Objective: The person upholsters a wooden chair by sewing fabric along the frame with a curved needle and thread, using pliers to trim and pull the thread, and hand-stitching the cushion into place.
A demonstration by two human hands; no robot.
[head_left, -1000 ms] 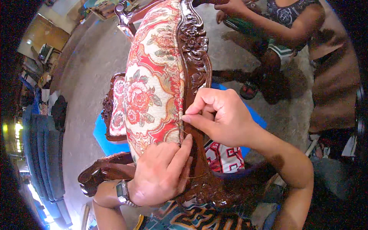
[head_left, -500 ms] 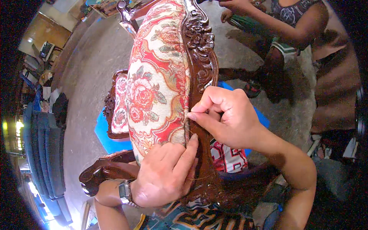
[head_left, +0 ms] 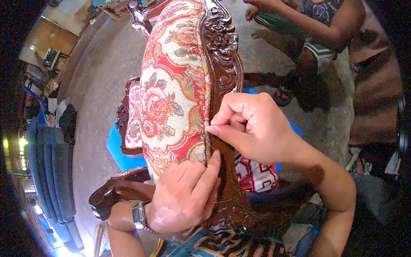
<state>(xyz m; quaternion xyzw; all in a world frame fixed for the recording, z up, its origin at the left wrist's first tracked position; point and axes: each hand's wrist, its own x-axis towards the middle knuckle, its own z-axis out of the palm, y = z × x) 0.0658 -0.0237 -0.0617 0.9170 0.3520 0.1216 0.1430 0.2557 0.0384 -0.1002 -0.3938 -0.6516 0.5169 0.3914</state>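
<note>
A dark, glossy carved-wood chair frame (head_left: 222, 64) borders a padded panel of red-and-cream floral fabric (head_left: 167, 107) with a corded seam along its right edge. My right hand (head_left: 250, 124) pinches thumb and forefinger at that seam, on something too small to make out. Below it, my left hand (head_left: 184, 192), with a watch at its wrist, presses on the fabric's edge, index finger stretched along the seam, other fingers loosely bent. A thin light strand hangs over the wood near my left fingers.
Another person (head_left: 325, 30) works at upper right. Behind the chair are a second floral panel (head_left: 133, 135) and a blue mat (head_left: 117, 152). A stack of dark grey slabs (head_left: 47, 175) stands left; brown draped material (head_left: 372, 107) lies right. Patterned cloth (head_left: 257, 175) sits behind the frame.
The view has shifted slightly, with the chair appearing a little further right than a second ago. My hands keep almost the same pinching and pressing positions along the seam.
</note>
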